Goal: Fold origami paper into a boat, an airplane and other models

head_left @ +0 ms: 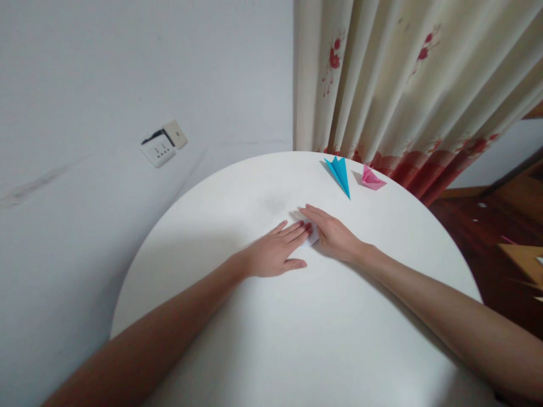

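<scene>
On the wall at the far left you have a white plastic wall socket (159,148) with a loose cream cover plate tilted beside it. Your left hand (275,251) lies flat on the round white bench (237,350), fingers stretched out and together, the fingertips pressing down on a small piece of white folded paper (313,236). Your right hand (333,232) meets it from the other side, palm down, fingers extended, also resting on that paper, which lies near the middle of the bench and is mostly hidden under both hands. Further back sit a blue folded paper shape (340,173) and, just beside it, a pink folded paper shape (371,178), near the cream curtain with red flowers (407,85).
</scene>
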`<act>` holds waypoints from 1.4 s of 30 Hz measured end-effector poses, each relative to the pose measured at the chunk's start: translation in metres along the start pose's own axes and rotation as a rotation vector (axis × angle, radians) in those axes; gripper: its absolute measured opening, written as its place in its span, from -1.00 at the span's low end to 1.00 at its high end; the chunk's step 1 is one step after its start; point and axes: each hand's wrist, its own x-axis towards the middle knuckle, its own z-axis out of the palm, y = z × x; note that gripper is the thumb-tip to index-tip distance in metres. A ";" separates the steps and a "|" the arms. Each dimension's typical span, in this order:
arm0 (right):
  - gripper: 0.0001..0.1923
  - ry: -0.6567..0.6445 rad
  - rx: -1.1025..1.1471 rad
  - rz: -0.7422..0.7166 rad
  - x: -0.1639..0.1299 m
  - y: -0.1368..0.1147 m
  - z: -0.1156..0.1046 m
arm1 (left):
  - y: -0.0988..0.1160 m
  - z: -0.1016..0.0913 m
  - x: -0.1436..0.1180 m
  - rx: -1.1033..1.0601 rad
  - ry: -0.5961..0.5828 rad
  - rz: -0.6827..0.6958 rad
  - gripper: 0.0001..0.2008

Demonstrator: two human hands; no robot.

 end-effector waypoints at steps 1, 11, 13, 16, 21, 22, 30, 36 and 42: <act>-0.34 -0.050 0.003 -0.020 -0.001 -0.001 0.002 | 0.000 0.000 0.000 -0.001 -0.004 0.012 -0.24; -0.21 -0.224 -0.183 -0.025 -0.007 -0.006 0.008 | 0.001 -0.002 0.000 0.007 0.018 -0.012 -0.19; -0.22 -0.231 -0.205 -0.008 -0.007 -0.007 0.009 | -0.001 -0.002 -0.001 0.020 0.008 -0.018 -0.20; -0.21 -0.222 -0.225 0.026 -0.007 -0.008 0.011 | -0.002 0.000 -0.001 0.041 0.018 -0.029 -0.23; -0.20 -0.185 -0.267 0.049 -0.007 -0.009 0.016 | -0.004 0.000 0.003 0.053 0.162 -0.119 -0.27; -0.23 -0.185 -0.285 0.052 -0.007 -0.009 0.016 | -0.005 -0.001 0.004 0.046 0.210 -0.164 -0.31; -0.32 -0.173 -0.348 0.159 0.001 -0.006 0.013 | -0.012 -0.004 0.007 -0.010 0.332 -0.218 -0.48; -0.36 -0.106 -0.328 0.221 0.004 -0.005 0.013 | -0.005 0.005 0.004 0.039 0.120 -0.196 -0.39; -0.37 -0.026 -0.341 0.181 0.003 -0.021 0.020 | -0.002 0.005 0.004 0.084 0.129 -0.236 -0.44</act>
